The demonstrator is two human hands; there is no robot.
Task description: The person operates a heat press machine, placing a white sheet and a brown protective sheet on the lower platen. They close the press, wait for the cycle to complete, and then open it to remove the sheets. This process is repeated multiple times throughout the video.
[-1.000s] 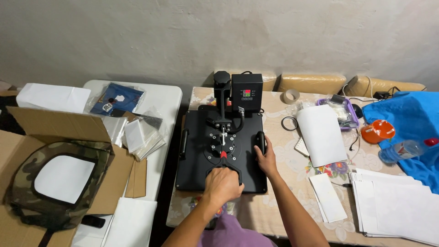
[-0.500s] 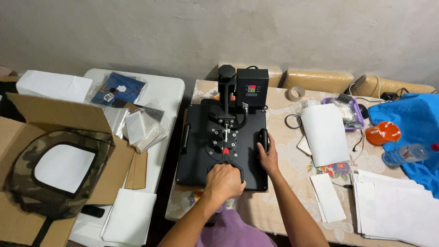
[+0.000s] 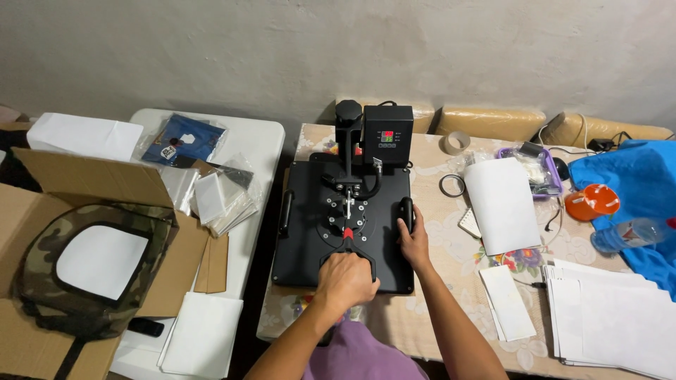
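Left hand (image 3: 346, 280) clamped on heat press (image 3: 310, 232) lever; right hand (image 3: 414, 243) gripping side handle (image 3: 406, 211), probably closed.

One head-worn camera looks down and forward from above the near edge of the heat press (image 3: 343, 224), facing the wall behind it. It sits close enough that the forearms enter from the bottom edge, yet wide enough to take in the box (image 3: 42, 211) left of the press and papers (image 3: 609, 317) right of it.
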